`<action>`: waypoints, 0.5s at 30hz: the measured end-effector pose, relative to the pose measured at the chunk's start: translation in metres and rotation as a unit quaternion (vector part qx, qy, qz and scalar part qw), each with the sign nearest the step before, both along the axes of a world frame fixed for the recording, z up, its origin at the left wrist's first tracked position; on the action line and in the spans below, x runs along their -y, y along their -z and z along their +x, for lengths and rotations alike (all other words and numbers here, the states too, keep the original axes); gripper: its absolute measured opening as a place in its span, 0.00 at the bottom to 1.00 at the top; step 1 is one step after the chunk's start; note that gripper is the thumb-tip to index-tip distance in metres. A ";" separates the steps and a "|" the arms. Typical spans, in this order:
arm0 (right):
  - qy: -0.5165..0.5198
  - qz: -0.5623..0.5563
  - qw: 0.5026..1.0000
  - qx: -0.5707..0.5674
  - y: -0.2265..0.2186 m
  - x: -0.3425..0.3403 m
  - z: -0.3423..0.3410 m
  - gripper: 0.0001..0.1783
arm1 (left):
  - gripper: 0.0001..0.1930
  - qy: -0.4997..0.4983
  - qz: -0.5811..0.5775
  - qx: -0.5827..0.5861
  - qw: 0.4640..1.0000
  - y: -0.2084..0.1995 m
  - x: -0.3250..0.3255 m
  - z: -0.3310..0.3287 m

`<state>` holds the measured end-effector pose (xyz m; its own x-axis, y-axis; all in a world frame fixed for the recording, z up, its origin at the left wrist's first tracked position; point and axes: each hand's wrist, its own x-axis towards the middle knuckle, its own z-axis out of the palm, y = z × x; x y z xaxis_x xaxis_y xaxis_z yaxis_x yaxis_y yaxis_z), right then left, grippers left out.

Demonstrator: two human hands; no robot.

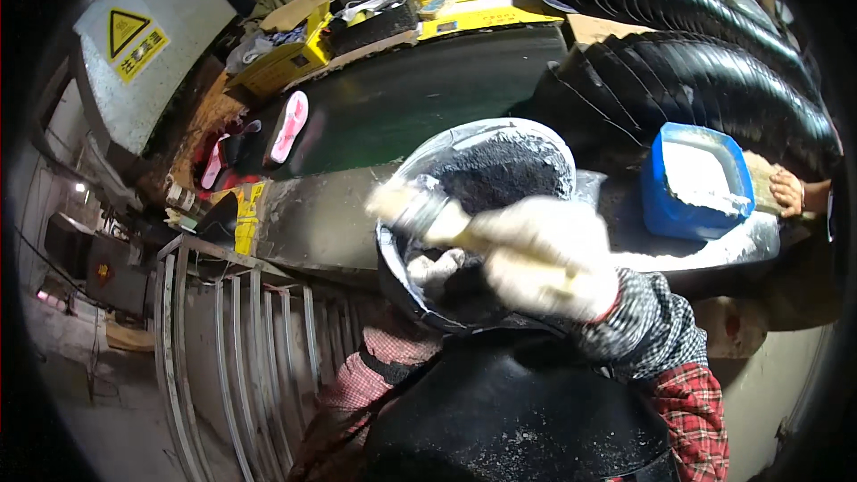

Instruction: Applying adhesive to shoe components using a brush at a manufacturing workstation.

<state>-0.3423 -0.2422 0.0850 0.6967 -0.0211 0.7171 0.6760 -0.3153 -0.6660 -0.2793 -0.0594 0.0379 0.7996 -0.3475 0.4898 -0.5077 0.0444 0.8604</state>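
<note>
My right hand [558, 254], in a whitish glove, grips a paint brush [435, 212] with a pale handle and a metal band. It is blurred by motion, and its bristles point left over a round bucket [527, 131]. White powder or residue coats the bucket's rim; the inside is dark. My left hand [435, 270], also gloved, is down inside the bucket near its left wall. Its fingers look curled, but what they hold is hidden in the dark. A blue tub [656, 187] of white powder [701, 170] stands right of the bucket.
Beyond the bucket runs a dark belt [420, 89] with a pink-and-white shoe sole [287, 128] on it; another pink piece [212, 165] lies further left. Black ribbed ducts [678, 80] fill the far right. Another person's hand [786, 192] rests by the tub. A metal rack [241, 348] stands lower left.
</note>
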 end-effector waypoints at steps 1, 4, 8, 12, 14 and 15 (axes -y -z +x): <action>0.048 -0.006 0.999 -0.002 0.002 0.006 0.007 0.17 | 0.22 -0.012 0.021 0.057 0.998 0.006 -0.007 0.006; 0.211 0.022 0.975 -0.069 0.000 0.015 0.029 0.09 | 0.23 -0.042 0.053 0.096 0.993 0.015 -0.036 0.023; 0.199 0.080 0.965 -0.153 0.043 0.019 0.016 0.07 | 0.25 0.063 -0.143 -0.306 0.939 0.063 -0.088 0.078; 0.184 0.136 0.934 -0.273 0.061 0.023 0.001 0.10 | 0.25 0.078 -0.128 -0.315 0.937 0.085 -0.105 0.170; 0.185 0.142 0.926 -0.297 0.064 0.022 0.009 0.10 | 0.24 0.036 -0.048 -0.210 0.976 0.087 -0.098 0.237; 0.196 0.128 0.925 -0.300 0.064 0.023 0.014 0.10 | 0.22 0.031 -0.143 -0.302 0.942 0.081 -0.088 0.255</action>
<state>-0.3287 -0.2655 0.0209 0.8700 -0.4725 0.1408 0.0275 -0.2385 -0.9707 -0.0241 0.0291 -0.0429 0.9447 -0.3263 0.0335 0.0813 0.3317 0.9399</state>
